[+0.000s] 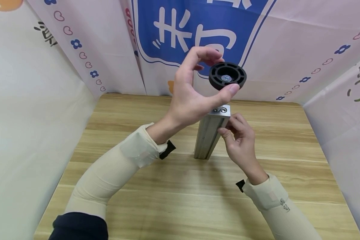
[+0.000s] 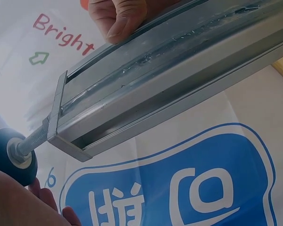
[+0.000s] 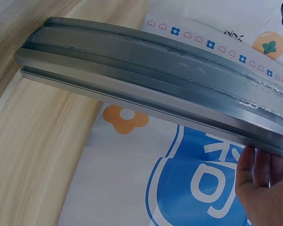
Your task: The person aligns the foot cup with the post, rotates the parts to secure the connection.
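A silver aluminium profile (image 1: 206,135) stands upright on the table, capped by an end plate (image 1: 225,108) with screws. On a threaded stud (image 2: 34,137) above that plate sits a round black levelling foot (image 1: 213,79), its ribbed face and central bolt turned up. My left hand (image 1: 189,95) holds the foot by its rim, thumb at the near edge and fingers at the far side. Lower down, my right hand (image 1: 241,143) grips the upper part of the profile between thumb and fingers. The right wrist view has these fingers (image 3: 262,167) against the profile's edge, its long grooved side in full view.
The wooden table (image 1: 168,200) reaches back to a printed cloth wall (image 1: 264,60) close behind the profile. More pale cloth (image 1: 33,116) hangs at the left and right sides. Black pieces (image 1: 167,150) stick out from both wrist bands.
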A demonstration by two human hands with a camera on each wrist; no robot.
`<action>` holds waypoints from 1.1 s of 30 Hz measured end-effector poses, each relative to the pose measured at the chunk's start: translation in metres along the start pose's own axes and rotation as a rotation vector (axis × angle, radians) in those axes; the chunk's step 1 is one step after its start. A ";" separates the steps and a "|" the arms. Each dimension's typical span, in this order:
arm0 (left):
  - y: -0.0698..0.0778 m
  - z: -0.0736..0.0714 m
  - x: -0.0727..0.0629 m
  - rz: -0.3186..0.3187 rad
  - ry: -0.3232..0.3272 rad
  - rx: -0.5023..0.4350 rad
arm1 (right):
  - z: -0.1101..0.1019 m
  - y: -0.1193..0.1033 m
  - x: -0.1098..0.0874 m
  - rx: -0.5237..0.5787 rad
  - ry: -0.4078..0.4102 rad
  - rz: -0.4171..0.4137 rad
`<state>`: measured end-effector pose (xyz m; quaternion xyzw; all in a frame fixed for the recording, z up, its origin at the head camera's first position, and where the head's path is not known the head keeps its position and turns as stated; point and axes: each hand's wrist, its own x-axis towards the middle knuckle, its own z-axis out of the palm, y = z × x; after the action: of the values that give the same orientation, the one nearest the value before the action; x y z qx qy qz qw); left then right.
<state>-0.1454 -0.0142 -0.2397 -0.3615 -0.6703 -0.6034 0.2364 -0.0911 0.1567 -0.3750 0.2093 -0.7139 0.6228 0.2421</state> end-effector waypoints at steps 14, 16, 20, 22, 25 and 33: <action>-0.003 0.000 -0.002 0.027 -0.028 -0.057 | 0.001 0.000 0.000 0.008 -0.010 -0.002; -0.003 0.000 -0.002 0.033 -0.035 -0.085 | 0.001 0.000 0.000 0.009 -0.010 -0.001; -0.004 0.002 -0.002 0.034 -0.042 -0.145 | 0.001 -0.001 0.001 0.007 -0.003 0.008; -0.004 0.002 -0.002 0.030 -0.039 -0.163 | 0.001 -0.001 0.001 0.004 0.000 0.013; -0.004 0.003 -0.003 0.022 -0.038 -0.182 | 0.001 -0.001 0.001 -0.001 0.000 0.017; -0.003 0.007 -0.004 0.015 -0.061 -0.206 | 0.001 -0.001 0.001 0.000 -0.001 0.014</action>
<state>-0.1443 -0.0076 -0.2454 -0.4072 -0.6089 -0.6560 0.1818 -0.0914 0.1559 -0.3737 0.2045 -0.7154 0.6245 0.2375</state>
